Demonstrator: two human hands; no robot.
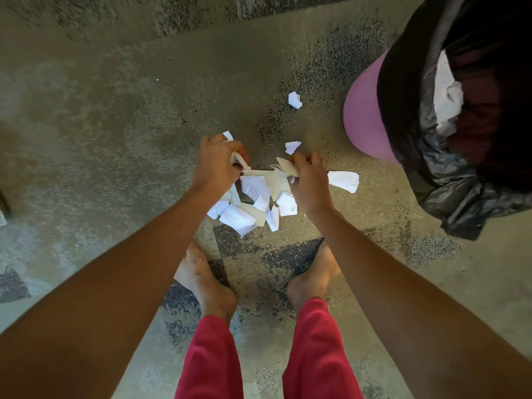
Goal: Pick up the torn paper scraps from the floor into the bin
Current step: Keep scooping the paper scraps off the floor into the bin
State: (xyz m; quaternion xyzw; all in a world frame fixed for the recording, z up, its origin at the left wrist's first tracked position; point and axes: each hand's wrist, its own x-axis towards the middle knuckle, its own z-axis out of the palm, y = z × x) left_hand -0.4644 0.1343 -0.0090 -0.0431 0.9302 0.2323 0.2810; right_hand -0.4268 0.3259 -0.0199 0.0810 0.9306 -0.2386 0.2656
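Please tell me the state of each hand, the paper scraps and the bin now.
Left hand: closed on paper scraps.
Right hand: closed on paper scraps.
Scrap pile: lying on the floor between the hands.
Bin: open, lined with a black bag, some paper inside.

**What We Cannot See**

The bin [371,110] is cut off by the top and right edges. The left hand [214,165] and right hand [309,182] cover part of the paper scraps [253,203]. The print on them is too small to read.
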